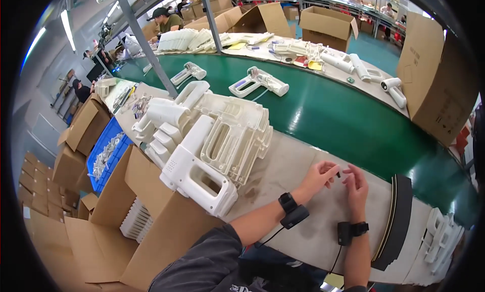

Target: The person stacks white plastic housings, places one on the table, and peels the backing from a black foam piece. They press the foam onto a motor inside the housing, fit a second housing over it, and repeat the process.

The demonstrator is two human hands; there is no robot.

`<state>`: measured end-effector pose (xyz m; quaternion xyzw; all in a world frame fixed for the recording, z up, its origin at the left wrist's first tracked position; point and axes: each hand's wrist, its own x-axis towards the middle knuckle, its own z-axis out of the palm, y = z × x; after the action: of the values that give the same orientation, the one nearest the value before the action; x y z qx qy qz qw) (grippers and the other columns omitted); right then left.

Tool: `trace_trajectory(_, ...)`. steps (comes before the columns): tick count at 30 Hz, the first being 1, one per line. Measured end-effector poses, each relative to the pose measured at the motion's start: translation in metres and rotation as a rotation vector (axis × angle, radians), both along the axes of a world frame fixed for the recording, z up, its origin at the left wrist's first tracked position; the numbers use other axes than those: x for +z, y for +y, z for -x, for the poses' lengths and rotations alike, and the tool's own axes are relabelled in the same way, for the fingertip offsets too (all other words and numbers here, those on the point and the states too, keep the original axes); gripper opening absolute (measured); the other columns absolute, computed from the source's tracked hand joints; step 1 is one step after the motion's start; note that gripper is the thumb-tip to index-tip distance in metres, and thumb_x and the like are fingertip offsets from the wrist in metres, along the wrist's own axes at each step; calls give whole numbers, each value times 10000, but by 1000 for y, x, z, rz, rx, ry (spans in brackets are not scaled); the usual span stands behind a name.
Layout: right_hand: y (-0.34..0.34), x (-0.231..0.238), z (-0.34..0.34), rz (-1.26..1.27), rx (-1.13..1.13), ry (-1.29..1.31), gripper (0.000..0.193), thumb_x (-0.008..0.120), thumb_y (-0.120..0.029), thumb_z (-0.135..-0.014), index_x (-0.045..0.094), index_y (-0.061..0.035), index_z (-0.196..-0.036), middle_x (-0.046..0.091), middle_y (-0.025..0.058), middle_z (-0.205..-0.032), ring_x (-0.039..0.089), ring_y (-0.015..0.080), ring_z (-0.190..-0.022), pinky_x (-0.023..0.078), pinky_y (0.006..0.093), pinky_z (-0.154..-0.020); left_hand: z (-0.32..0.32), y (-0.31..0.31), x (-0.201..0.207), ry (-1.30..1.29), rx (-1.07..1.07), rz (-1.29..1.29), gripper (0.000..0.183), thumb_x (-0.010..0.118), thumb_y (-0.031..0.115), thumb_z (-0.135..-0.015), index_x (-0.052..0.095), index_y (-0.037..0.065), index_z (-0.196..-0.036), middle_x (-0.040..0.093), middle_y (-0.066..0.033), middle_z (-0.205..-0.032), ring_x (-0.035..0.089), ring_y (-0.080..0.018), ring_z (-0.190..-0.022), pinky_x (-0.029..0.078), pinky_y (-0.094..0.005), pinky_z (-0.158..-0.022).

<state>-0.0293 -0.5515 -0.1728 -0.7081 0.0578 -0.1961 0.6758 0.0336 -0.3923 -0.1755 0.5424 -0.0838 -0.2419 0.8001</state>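
Note:
Above the pale bench top (283,155), my two hands come close together. A small black piece (338,174) sits at the fingertips of my left hand (319,179), which is closed in a pinch; its exact kind is too small to make out. Facing it, my right hand (356,185) has bent fingers and a gap between thumb and forefinger, with nothing visible in it. A stack of black strips (399,221) lies right of my right hand. Left of my left arm are piled white plastic housing shells (235,135) and a white handled housing (199,176).
A green conveyor belt (313,115) runs beyond the bench, carrying partly assembled white gun-shaped housings (260,82). More white shells (442,239) lie at far right. Cardboard boxes (166,236) and a blue bin (108,153) stand at left. A metal post (146,44) rises by the belt. People work farther off.

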Motion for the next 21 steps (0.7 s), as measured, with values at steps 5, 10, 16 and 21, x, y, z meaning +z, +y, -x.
trace_trajectory(5,-14,-6,6,148,192,-5,424,668,-100,-904,591,-7,-1311,657,60,-1147,577,82,-825,485,235,-761,1,-4,3,-60,-48,-93,329,628,339,-995,655,32,-1109,635,5,-848,581,-64,-712,474,-217,-624)
trace_trajectory(10,-9,-4,4,164,147,-15,383,700,-62,-856,631,18,-1224,693,75,-1002,597,117,-785,493,264,-732,4,-16,-3,-115,-83,-87,327,616,335,-1003,651,30,-1115,649,5,-887,560,-55,-710,471,-214,-628)
trace_trajectory(16,1,6,4,191,150,-19,336,674,-68,-886,637,22,-1208,698,87,-946,616,121,-766,497,268,-710,2,-9,-4,-120,-96,-83,354,610,348,-1005,635,27,-1151,672,-4,-938,557,-55,-716,474,-210,-620)
trace_trajectory(21,-2,-8,0,182,82,-11,301,659,-88,-915,643,22,-1195,700,87,-928,624,122,-763,505,268,-702,3,-11,-8,-173,-103,-141,397,622,387,-992,630,34,-1173,682,-9,-972,575,-62,-747,477,-214,-616)
